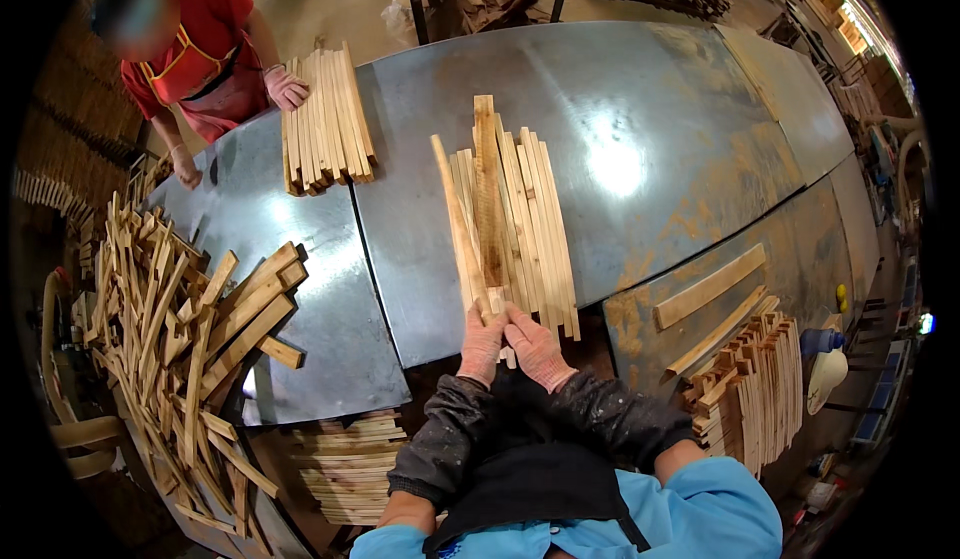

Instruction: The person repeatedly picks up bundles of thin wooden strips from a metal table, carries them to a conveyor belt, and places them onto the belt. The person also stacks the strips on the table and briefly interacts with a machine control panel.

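Note:
My left hand [482, 345], in a pale pink glove, is closed around the near end of a light wooden strip [456, 221] that slants up to the left. Close beside it, my gloved right hand [538, 349] is closed at the near end of a darker, rough-faced wooden strip [488, 194]. This strip points away from me and overlaps a row of pale wooden strips [540, 224] lying side by side on the metal table [640, 229]. The fingers partly hide both near ends.
A jumbled heap of wooden strips [180, 339] lies at the left. Across the table, a co-worker's gloved hand [286, 88] touches another bundle of strips [325, 119]. Stacked strips [750, 394] and a loose board [710, 286] are at the right, more strips [345, 469] below left.

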Motion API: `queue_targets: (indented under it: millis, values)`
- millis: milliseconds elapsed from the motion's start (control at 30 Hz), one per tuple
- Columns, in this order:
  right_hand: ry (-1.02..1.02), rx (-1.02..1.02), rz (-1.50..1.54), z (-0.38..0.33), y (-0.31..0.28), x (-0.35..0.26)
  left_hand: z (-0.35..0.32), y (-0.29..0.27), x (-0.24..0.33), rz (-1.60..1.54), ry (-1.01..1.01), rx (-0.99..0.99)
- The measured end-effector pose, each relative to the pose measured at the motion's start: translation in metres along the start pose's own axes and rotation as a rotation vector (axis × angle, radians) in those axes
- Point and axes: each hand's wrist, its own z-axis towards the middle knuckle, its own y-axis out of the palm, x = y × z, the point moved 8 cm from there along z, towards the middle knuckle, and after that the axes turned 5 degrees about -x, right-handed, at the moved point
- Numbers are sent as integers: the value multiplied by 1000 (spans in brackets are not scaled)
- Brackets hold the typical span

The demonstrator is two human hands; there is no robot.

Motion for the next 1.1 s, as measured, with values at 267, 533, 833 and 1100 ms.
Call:
queue_targets:
  millis: [267, 533, 833, 1100]
  values:
    - [163, 116, -511, 112, 1, -24, -49, -37, 38, 94, -14, 109]
    - [306, 149, -470, 141, -6, -14, -78, -32, 33, 166, 85, 110]
    - [184, -153, 689, -18, -43, 8, -78, 0, -9, 90, 31, -28]
    - [206, -272, 1169, -114, -46, 22, -114, 41, -42, 40, -9, -282]
